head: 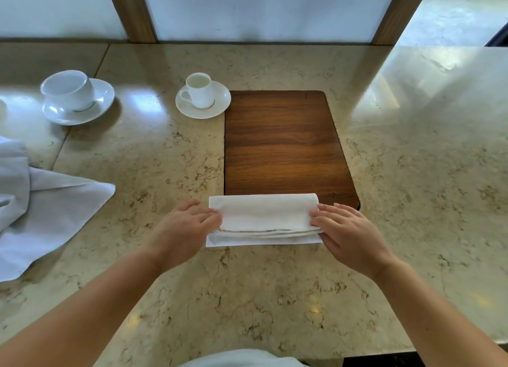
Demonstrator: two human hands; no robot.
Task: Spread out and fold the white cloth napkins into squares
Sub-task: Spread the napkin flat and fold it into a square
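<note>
Centrally, item one: napkin (pixel 263 218), white cloth, folded into a layered rectangle, long side running 9 to 3 o'clock. It lies on the surface (pixel 275 298) with its far edge overlapping the near end of the board (pixel 286 144).

Left hand (pixel 182 232): at the napkin's 9 o'clock end, fingers curled onto the short edge; grip closed on the cloth there, thumb mostly hidden.

Right hand (pixel 349 233): at the 3 o'clock end, fingers over the top layers, thumb low against the stacked edges; grip pinches the folds.

Board: dark wood, rectangular, rounded corners, flat on the surface at 12 o'clock from the napkin.

Small cup (pixel 199 90): white, upright, handle to the left, on a saucer (pixel 203 100) whose rim sits just beside the board's far left corner, at 11 o'clock from the napkin.

Large cup (pixel 68 90): white, tilted on a second saucer (pixel 79 103), at 10 o'clock, well apart.

Loose cloth (pixel 44 212): white, unfolded, heaped at 9 o'clock by the left frame edge, one corner pointing toward the centre.

Surface: beige veined stone, glossy, with seams on the left.

Panels (pixel 261 9): pale, wood-framed, behind the surface at 12 o'clock.
</note>
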